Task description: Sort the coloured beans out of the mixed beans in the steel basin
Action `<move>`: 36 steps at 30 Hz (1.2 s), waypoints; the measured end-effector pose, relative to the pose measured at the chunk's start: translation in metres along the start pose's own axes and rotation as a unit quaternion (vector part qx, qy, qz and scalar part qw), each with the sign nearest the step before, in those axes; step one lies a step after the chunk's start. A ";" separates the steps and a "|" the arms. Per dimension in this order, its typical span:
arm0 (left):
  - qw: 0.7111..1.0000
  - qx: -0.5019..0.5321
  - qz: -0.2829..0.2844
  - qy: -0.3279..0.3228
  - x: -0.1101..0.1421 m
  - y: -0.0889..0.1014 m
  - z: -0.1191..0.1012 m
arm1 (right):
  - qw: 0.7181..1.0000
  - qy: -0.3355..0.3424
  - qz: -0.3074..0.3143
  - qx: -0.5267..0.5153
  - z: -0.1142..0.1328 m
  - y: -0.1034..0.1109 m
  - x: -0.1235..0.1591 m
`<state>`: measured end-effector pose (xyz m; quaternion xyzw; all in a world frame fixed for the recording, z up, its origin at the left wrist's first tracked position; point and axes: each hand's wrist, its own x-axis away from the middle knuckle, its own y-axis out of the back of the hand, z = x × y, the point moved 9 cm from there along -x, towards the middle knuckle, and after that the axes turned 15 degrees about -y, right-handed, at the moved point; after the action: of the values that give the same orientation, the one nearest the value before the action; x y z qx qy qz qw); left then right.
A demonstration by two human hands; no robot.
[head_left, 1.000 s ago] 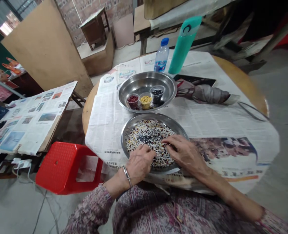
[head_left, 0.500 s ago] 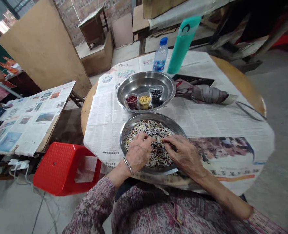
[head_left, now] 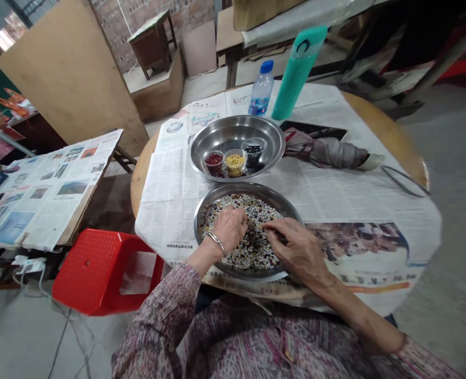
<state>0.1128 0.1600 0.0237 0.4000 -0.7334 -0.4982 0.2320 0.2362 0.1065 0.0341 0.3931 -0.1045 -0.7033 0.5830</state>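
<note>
A round metal tray (head_left: 292, 208) in front of me holds a mix of white grains and red, yellow and black beans (head_left: 256, 252). My left hand (head_left: 230, 227), with a silver bangle at the wrist, is over the left of the mix, its fingers pinched downward; anything between the fingertips is too small to name. Above the right side, my right hand (head_left: 292, 242) has thumb and forefinger closed together, their tips at the beans. Behind stands a metal basin (head_left: 213, 139) with plastic cups of red beans (head_left: 214, 160), yellow beans (head_left: 235, 160) and black beans (head_left: 253, 150).
Newspaper (head_left: 162, 210) covers the round table. A water bottle (head_left: 261, 89), a teal flask (head_left: 299, 73), a phone (head_left: 315, 129) and a folded umbrella (head_left: 327, 150) stand or lie beyond. A red stool (head_left: 87, 268) is at the left, near another newspaper-covered table (head_left: 59, 189).
My left hand has moved slightly up and forward over the beans, its wrist turning. The right hand stays almost in place.
</note>
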 end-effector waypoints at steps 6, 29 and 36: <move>0.994 0.100 -0.017 -0.050 0.018 -0.009 -0.020 | 0.998 -0.003 -0.052 -0.039 0.005 0.013 -0.001; 0.992 -0.118 -0.032 -0.012 0.020 0.027 0.015 | 0.998 0.022 -0.054 -0.002 0.011 0.013 0.001; 0.997 -0.055 0.033 -0.033 0.031 0.005 -0.002 | 0.999 0.009 -0.051 -0.004 0.008 0.011 0.001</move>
<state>0.0946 0.1338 0.0278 0.3458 -0.7251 -0.5426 0.2453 0.2390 0.0993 0.0461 0.4017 -0.0763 -0.7289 0.5492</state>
